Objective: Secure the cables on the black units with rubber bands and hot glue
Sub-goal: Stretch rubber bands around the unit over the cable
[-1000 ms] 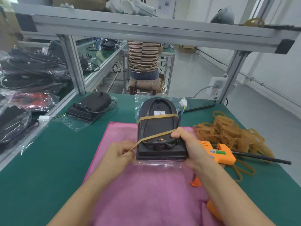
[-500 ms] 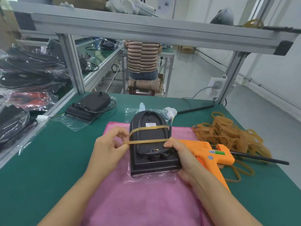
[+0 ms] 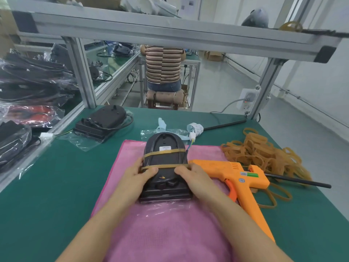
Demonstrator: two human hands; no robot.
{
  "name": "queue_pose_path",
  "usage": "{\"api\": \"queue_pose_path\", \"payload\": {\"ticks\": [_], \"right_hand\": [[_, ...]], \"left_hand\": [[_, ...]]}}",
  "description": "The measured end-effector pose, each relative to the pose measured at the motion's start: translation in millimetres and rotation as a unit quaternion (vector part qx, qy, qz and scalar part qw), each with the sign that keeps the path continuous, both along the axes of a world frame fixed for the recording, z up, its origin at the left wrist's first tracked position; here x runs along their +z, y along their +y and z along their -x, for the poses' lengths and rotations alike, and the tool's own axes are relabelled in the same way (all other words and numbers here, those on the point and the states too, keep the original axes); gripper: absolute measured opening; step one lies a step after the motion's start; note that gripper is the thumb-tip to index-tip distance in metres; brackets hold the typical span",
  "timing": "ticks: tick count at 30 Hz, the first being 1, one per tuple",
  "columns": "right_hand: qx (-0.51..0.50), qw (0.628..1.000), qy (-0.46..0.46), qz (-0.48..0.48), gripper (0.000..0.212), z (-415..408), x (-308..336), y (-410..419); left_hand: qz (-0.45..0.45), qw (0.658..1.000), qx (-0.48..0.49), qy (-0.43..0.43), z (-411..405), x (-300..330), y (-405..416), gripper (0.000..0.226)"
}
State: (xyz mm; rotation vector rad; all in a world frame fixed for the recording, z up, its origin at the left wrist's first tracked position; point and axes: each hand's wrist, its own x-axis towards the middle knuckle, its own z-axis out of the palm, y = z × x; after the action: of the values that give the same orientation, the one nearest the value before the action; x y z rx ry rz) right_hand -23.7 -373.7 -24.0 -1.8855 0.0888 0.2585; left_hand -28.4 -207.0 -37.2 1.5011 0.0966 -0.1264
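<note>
Head view: both hands (image 3: 138, 179) (image 3: 192, 179) pinch rubber band (image 3: 166, 166) across black unit (image 3: 164, 154).

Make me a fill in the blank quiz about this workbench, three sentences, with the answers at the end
The black unit lies on a ____ cloth.
The number of rubber bands stretched across the unit is ____.
The hot glue gun lying to the right of the unit is ____ in colour.
Both hands, left hand and right hand, grip the nearer band.

Missing words: pink; two; orange
</note>
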Motion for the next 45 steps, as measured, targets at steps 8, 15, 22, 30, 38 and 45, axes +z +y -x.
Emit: {"api": "queue_pose_path", "payload": {"ticks": [8, 15, 22, 30, 38, 45], "right_hand": [[-0.032, 0.907, -0.215, 0.362, 0.037, 15.5, -3.3, -5.9], [0.056, 0.884, -0.399, 0.237, 0.037, 38.0, -10.2, -12.7], [0.082, 0.877, -0.416, 0.228, 0.019, 29.7, -7.2, -11.2], [0.060, 0.755, -0.584, 0.293, 0.005, 29.4, -15.4, -13.2], [0.015, 0.911, -0.394, 0.121, 0.013, 42.1, -11.7, -12.6], [-0.075, 0.997, 0.011, -0.010, 0.039, 33.6, -8.1, -18.0]], "left_hand": [[-0.329, 0.899, 0.101, -0.271, 15.2, -5.0, 6.5, 0.023], [-0.300, 0.880, 0.032, -0.366, 43.4, -9.8, 10.6, 0.024], [-0.371, 0.819, 0.068, -0.432, 39.6, -15.2, -0.7, 0.019], [-0.495, 0.676, 0.102, -0.536, 43.2, -19.6, -6.1, 0.020], [-0.505, 0.670, 0.083, -0.537, 47.6, -20.8, -1.0, 0.024], [-0.503, 0.687, 0.070, -0.520, 55.1, -24.0, 3.7, 0.025]]}}
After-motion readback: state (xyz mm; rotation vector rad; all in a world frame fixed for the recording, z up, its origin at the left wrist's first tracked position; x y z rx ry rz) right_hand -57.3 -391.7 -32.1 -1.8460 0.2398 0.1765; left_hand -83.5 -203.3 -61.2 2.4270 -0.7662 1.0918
